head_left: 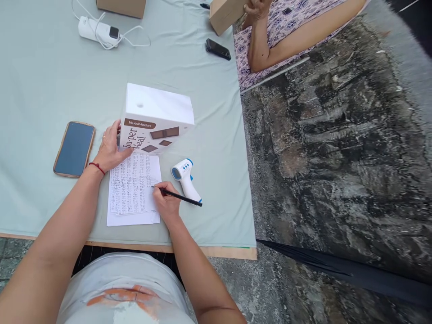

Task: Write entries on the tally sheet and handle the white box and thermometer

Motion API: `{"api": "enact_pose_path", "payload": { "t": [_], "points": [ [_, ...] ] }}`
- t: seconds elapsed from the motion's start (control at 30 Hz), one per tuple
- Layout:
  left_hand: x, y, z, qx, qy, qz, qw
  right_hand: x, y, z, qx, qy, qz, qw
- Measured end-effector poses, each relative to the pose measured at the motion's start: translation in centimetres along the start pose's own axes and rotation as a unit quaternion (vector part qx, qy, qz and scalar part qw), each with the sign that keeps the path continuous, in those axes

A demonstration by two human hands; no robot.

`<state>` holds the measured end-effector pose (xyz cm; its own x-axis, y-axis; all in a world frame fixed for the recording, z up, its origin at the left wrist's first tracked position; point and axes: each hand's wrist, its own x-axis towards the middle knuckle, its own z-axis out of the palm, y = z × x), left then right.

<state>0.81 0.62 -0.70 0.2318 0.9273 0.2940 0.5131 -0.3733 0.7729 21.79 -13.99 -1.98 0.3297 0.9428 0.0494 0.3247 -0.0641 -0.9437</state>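
Note:
My left hand (pixel 110 146) grips the left side of a white box (pixel 160 105) with brown "NutriMotion Super Meal" print, thumb on its front and fingers partly hidden behind it. The box stands on the cloth at the far end of some papers (pixel 135 189), which are covered in small dense marks. My right hand (pixel 167 202) is closed around a black pen (pixel 180 196), its tip over the right part of the papers. Just right of that hand lies a white and blue infrared thermometer (pixel 186 180). A smartphone (pixel 74 149) lies left of my left hand.
A pale green cloth (pixel 40 90) covers the table. Toward the back lie a white device with a cable (pixel 97 32), a cardboard box (pixel 121 6) and a black device (pixel 218 49). At the upper right, another person's hand (pixel 257 9) touches a brown box (pixel 226 15).

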Motion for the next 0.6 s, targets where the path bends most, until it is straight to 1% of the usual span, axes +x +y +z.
{"api": "enact_pose_path", "payload": {
  "t": [0.37,0.47,0.6],
  "points": [
    [0.0,0.3,-0.1,-0.009,-0.003,0.001,1.000,0.0,0.2,0.0,-0.016,-0.018,-0.011,1.000],
    [0.0,0.5,-0.2,-0.012,-0.001,0.000,1.000,-0.1,0.2,-0.2,-0.008,-0.002,-0.027,1.000],
    [0.2,1.1,-0.2,-0.025,-0.007,-0.001,1.000,-0.2,0.2,-0.5,-0.003,0.044,-0.056,0.997]
  ]
}}
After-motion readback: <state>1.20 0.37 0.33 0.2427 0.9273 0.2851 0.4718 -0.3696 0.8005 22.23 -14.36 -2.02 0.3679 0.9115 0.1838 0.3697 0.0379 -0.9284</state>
